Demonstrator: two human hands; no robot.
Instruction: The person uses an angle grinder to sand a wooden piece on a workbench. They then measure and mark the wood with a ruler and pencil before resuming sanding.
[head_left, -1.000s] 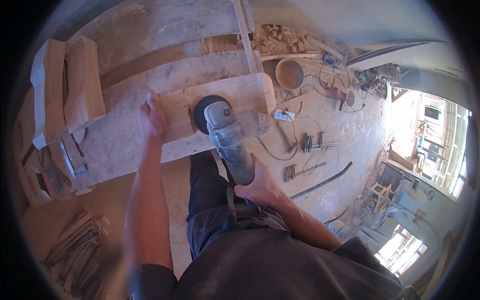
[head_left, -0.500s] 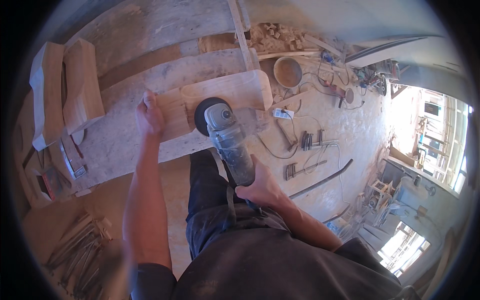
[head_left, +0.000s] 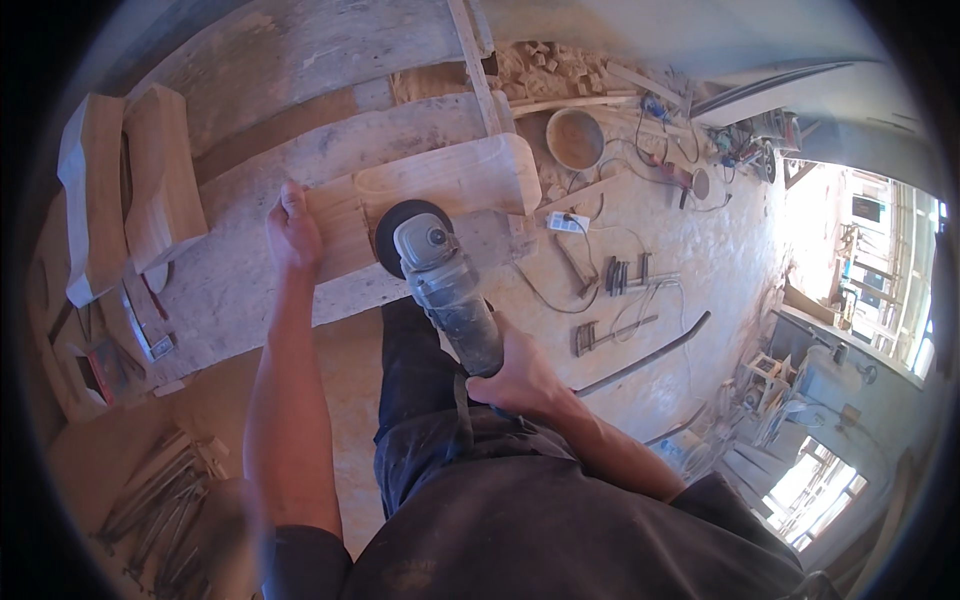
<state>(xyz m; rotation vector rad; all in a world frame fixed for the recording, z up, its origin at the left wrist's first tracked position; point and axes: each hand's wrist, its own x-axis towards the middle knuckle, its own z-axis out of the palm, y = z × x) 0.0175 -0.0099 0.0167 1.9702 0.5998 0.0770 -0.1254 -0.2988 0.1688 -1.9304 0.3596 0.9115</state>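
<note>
My right hand (head_left: 515, 370) is wrapped round the body of a grey angle grinder (head_left: 455, 300). At its head a dark round disc (head_left: 390, 238) lies against the near edge of a pale wooden board (head_left: 440, 185). The board has rounded corners at its right end and a long oval outline on top. My left hand (head_left: 294, 235) grips the board's left end, fingers curled over the edge. Under the board is a dusty workbench (head_left: 230, 290). Part of the board is hidden behind the disc and grinder head.
Two shaped wooden blocks (head_left: 165, 180) stand at the bench's left end, near a metal square (head_left: 150, 335). On the floor to the right are a round basin (head_left: 575, 138), a white power strip (head_left: 568, 221), several clamps (head_left: 625, 275), cords and a long dark bar (head_left: 650, 355).
The grinder has shifted slightly left and up along the board's near edge, its disc with it. My left hand keeps its hold on the board.
</note>
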